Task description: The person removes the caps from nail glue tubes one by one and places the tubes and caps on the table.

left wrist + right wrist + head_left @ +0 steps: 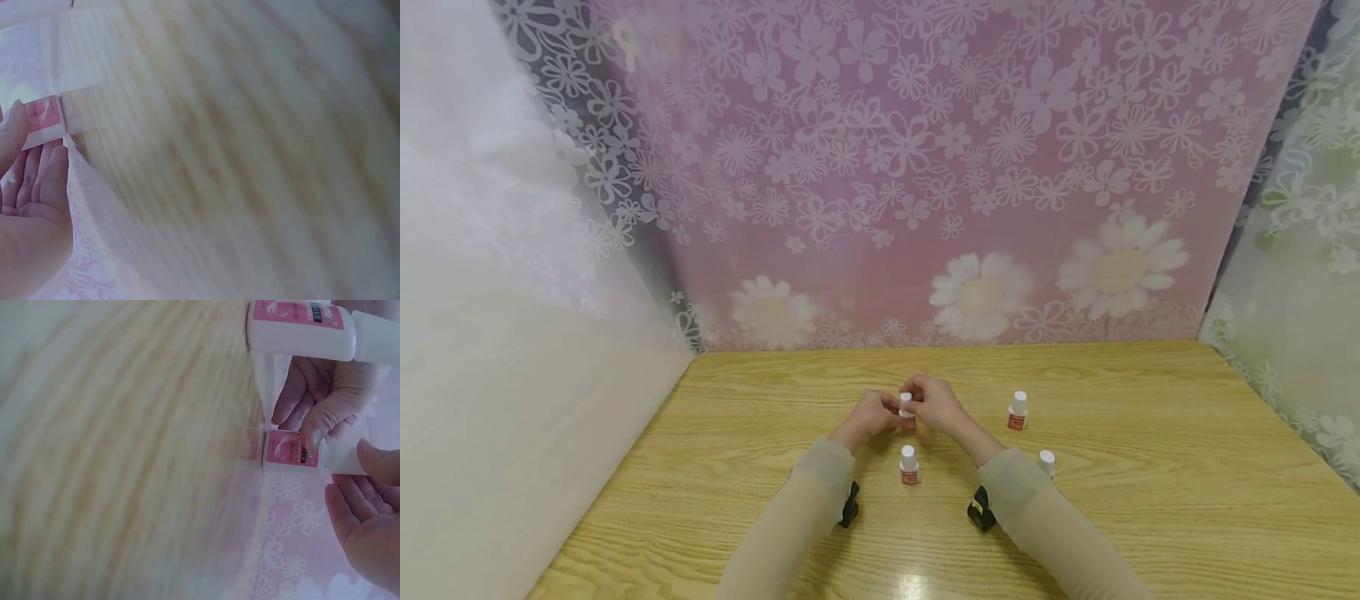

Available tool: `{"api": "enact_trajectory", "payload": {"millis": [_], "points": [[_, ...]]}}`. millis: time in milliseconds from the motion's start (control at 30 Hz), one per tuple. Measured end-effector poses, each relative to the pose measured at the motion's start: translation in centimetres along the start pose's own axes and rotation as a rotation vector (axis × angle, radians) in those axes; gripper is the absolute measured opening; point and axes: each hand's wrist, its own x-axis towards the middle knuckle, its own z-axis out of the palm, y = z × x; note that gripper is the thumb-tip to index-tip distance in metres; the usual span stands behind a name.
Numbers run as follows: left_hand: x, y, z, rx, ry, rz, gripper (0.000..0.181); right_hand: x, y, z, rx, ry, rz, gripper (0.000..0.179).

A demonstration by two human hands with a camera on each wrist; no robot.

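Observation:
A small white bottle (906, 399) with a pink label and a tall white cap stands upright on the table, between the two hands. My left hand (872, 412) pinches its body low down, the thumb lying over the label (282, 450). On the other side, my right hand (937, 405) holds the white cap (344, 458) between thumb and fingers. In the left wrist view, part of the bottle's pink label (45, 114) shows beside the left thumb. Nearer the person, a second bottle (909, 467) of the same kind stands capped, touched by neither hand.
Two more such bottles stand to the right: one farther back (1017, 412), one partly hidden behind the right sleeve (1047, 460). Black wrist devices (981, 510) sit under both forearms. The wooden table (760, 383) ends at a pink flowered curtain (865, 208); pale sheets hang at both sides.

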Motion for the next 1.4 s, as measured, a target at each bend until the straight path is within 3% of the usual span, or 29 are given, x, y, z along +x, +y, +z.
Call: {"api": "enact_trajectory", "payload": {"millis": [633, 1400], "points": [[0.25, -0.17, -0.08, 0.001, -0.001, -0.02, 0.02, 0.11, -0.22, -0.39, 0.044, 0.029, -0.006, 0.02], [-0.1, 0.02, -0.01, 0.001, -0.003, -0.018, 0.019, 0.05, -0.82, -0.94, -0.004, 0.047, -0.056, 0.018]]}}
